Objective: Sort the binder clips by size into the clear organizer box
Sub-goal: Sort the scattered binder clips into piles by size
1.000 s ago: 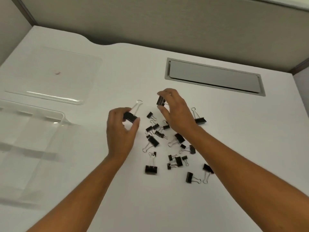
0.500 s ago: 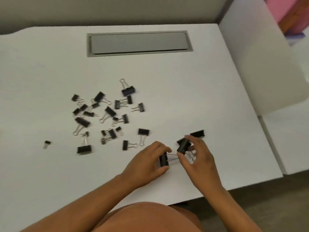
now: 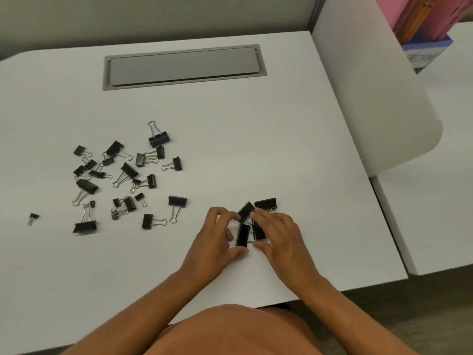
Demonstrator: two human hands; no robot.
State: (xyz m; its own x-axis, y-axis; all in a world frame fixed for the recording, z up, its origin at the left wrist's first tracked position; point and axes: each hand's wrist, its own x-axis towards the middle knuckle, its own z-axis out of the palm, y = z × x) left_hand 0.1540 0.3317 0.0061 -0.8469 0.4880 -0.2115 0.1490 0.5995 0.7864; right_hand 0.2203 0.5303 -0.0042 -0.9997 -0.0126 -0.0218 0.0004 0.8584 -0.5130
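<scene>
Being gathered near the desk's (image 3: 294, 155) front edge, large binder clips (image 3: 266, 203) are being bracketed: left hand (image 3: 217, 239) pinching one upright clip (image 3: 242, 235), right hand (image 3: 281, 234) curling over its neighbour (image 3: 258, 230). Organizer box is not being shown.

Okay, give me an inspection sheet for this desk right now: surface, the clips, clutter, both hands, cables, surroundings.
Surface: white desk with a grey recessed cable hatch, shut.
Job's things: loose pile of black metal binder clips at left; group of four large black clips at the near edge; one tiny stray clip far left. Organizer box: nothing seen.
Clutter: nothing seen.
Grippers: left hand and right hand both rest fingers on the large clips.
Cables: nothing seen.
Surroundings: white divider panel at right, pink folders beyond.
</scene>
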